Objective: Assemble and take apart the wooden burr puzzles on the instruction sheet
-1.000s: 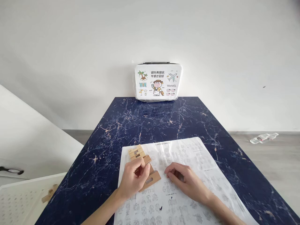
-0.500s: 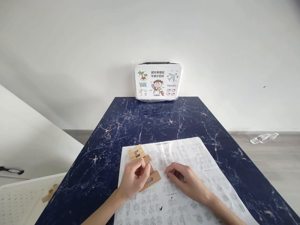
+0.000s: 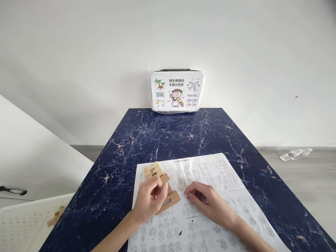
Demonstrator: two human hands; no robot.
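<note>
A large white sheet printed with small line drawings lies over the near part of the table. My left hand is curled above the wooden puzzle pieces on the sheet's left side, thumb and forefinger bent close together; anything inside its fingers is hidden. Past its knuckles lies a light wooden puzzle piece with a small gap in its middle. A browner wooden piece with a slot shows to its right, partly covered by the hand. My right hand rests closed on the sheet, fingers bent inward, with nothing seen in it.
A white case with cartoon prints stands at the back of the dark blue marbled table, against the wall. At lower left, a white perforated basket holds a wooden puzzle piece. A clear plastic bottle lies on the floor at right.
</note>
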